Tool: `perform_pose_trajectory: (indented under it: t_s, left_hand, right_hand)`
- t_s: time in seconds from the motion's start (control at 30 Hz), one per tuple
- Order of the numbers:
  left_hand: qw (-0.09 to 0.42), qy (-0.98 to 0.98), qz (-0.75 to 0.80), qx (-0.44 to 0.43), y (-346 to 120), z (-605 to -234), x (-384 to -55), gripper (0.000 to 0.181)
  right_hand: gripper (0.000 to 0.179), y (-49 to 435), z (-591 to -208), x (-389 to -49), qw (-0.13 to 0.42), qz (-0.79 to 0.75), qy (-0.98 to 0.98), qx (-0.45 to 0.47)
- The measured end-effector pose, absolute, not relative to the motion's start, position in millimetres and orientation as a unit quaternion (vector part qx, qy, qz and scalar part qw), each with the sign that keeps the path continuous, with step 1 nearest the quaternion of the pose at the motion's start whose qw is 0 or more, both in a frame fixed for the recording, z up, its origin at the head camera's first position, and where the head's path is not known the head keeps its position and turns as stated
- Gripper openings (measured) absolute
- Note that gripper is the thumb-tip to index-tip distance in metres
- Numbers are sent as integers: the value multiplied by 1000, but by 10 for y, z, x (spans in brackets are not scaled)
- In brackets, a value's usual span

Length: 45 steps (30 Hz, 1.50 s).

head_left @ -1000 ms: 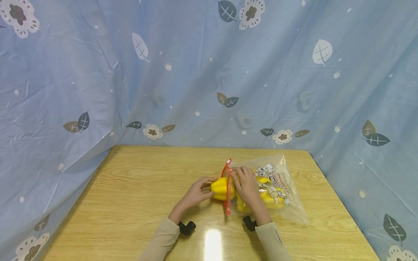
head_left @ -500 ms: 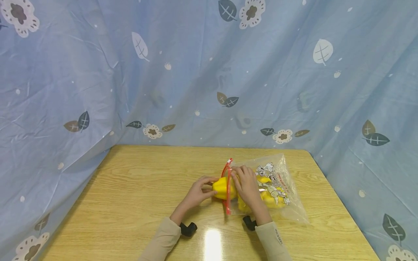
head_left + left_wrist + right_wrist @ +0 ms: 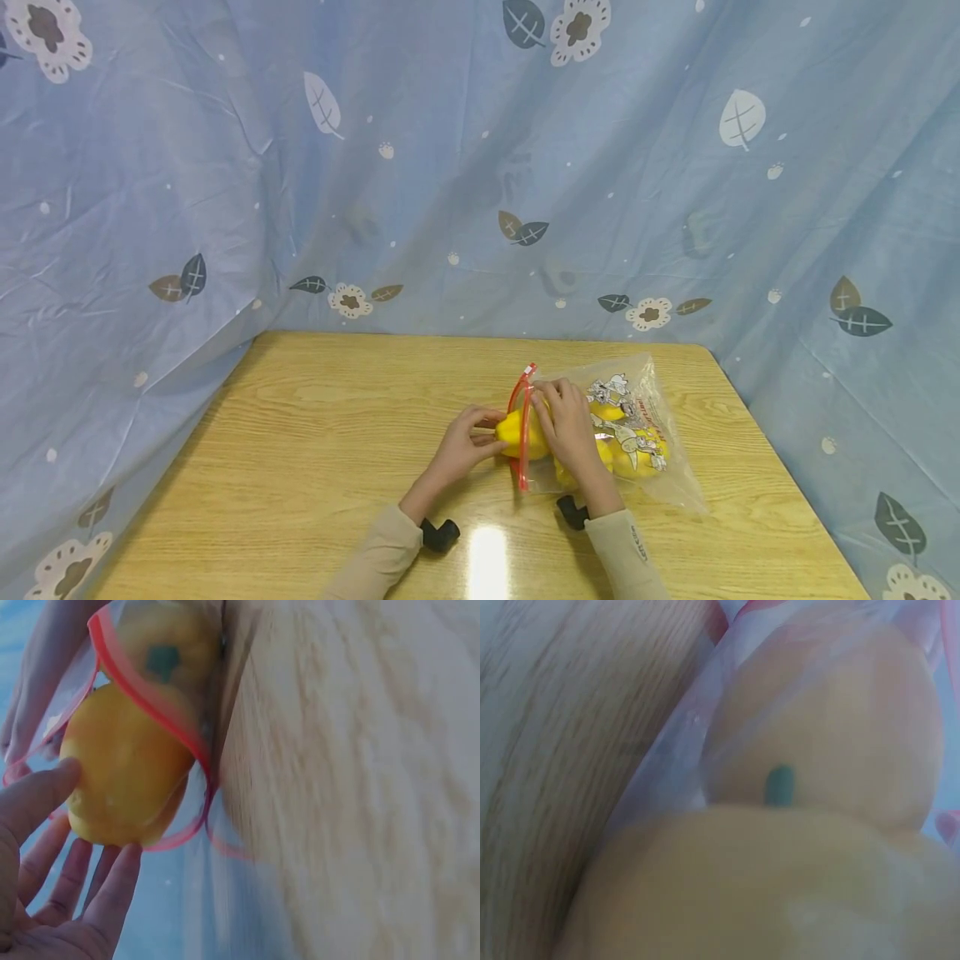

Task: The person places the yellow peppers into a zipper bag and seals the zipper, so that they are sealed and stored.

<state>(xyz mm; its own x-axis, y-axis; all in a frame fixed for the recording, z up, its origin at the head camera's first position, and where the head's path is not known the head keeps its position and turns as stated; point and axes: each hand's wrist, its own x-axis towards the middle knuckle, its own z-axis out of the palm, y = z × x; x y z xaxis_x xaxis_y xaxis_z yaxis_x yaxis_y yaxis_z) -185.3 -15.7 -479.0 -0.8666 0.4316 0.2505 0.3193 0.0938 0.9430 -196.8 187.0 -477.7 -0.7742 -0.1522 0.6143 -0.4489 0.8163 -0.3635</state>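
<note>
A yellow bell pepper (image 3: 514,433) lies in the mouth of a clear zip bag (image 3: 678,467), its rounded end sticking out past the red zip edge (image 3: 523,467). My left hand (image 3: 459,442) holds that end between thumb and fingertips; in the left wrist view the thumb touches one side of the pepper (image 3: 124,769). My right hand (image 3: 566,425) grips the bag's upper layer just behind the zip, covering part of the contents. Deeper inside lie more yellow peppers (image 3: 637,458); the right wrist view shows one pepper (image 3: 742,900) close up before another with a green stem (image 3: 780,786).
The bag, printed with cartoon animals (image 3: 626,437), lies flat on the right half of a wooden table (image 3: 322,417). Blue patterned cloth (image 3: 450,167) hangs behind and at both sides of it. Black wrist pieces (image 3: 441,536) show beside the cuffs.
My left hand and the pepper have moved slightly right, so less of the pepper sticks out of the bag. The peppers inside have shifted right. My right hand stays put.
</note>
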Motion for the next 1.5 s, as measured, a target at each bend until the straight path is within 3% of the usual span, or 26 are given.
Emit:
perform_pose_trajectory:
  t_s: [0.43,0.77,1.5]
  left_hand:
    - [12,729,652,209,-27,-4773,-1735,35]
    - [31,731,650,205,-28,-4756,-1701,31]
    - [69,707,652,267,-54,-4756,-1716,43]
  right_hand:
    - [24,1874,-4787,-1975,299,248,-907,163]
    - [23,1885,-4791,-1976,304,246,-905,169]
    - [24,1866,-4819,-1971,306,243,-904,172]
